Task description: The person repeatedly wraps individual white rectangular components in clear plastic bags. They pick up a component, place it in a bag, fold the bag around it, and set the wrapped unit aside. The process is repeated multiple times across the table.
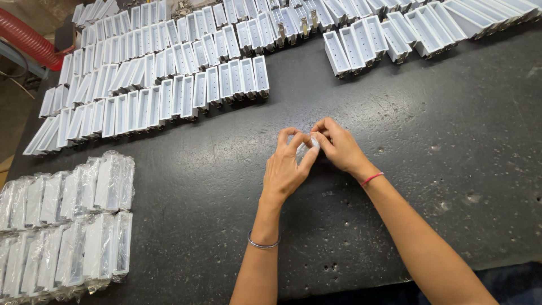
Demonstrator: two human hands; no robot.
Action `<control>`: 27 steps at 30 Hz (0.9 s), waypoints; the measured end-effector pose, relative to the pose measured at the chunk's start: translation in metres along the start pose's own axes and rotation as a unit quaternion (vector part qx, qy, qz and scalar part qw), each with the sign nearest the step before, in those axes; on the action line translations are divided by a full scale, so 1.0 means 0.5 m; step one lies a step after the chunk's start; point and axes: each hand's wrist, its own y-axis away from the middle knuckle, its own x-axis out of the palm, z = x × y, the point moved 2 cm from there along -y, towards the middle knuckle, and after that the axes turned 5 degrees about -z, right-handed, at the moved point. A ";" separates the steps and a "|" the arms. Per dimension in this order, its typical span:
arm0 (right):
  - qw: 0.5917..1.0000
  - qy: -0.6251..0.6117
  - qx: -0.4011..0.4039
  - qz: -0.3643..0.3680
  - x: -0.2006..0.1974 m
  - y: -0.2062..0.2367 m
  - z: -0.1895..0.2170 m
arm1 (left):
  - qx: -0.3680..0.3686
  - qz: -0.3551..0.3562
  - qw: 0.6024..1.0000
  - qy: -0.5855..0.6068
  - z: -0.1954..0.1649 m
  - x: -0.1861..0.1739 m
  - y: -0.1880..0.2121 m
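— Head view had both hands meeting near the middle of the dark speckled stone desk [429, 186]. What did they hold?

— The left hand [285, 169] and right hand [337, 148] pinched, between closed fingertips, a small crumpled piece of clear plastic film [305, 149], raised just off the desk. Its exact shape could not be made out.

— And around them?

— Rows of open white rectangular plastic housings [164, 96] lay along the far edge and toward the far left corner. A batch of white housings wrapped in clear film [68, 226] sat at the near left edge, well apart from the hands. A red ribbed hose [25, 36] showed past the far left corner.
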 end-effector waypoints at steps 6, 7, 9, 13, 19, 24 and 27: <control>0.999 0.013 -0.044 -0.012 0.000 0.006 0.007 | -0.007 -0.012 1.000 -0.007 0.002 0.011 0.001; 0.999 0.004 -0.051 -0.014 0.001 0.006 0.007 | -0.036 -0.005 0.999 0.004 0.008 0.011 -0.002; 0.998 -0.013 -0.064 -0.015 0.002 0.006 0.004 | -0.055 -0.005 0.998 0.018 0.016 0.010 -0.003; 0.998 -0.061 0.006 0.010 0.004 0.001 -0.017 | -0.030 -0.029 0.999 0.016 0.018 0.011 -0.007; 0.972 -0.204 0.072 0.090 -0.004 -0.008 -0.039 | -0.051 -0.024 0.998 0.012 0.016 0.012 -0.008; 0.956 -0.239 0.099 0.141 -0.024 -0.004 -0.012 | -0.049 -0.022 0.999 0.007 0.015 0.010 -0.009; 0.956 -0.216 0.114 0.160 -0.043 0.000 0.011 | -0.052 -0.022 0.998 0.006 0.015 0.010 -0.010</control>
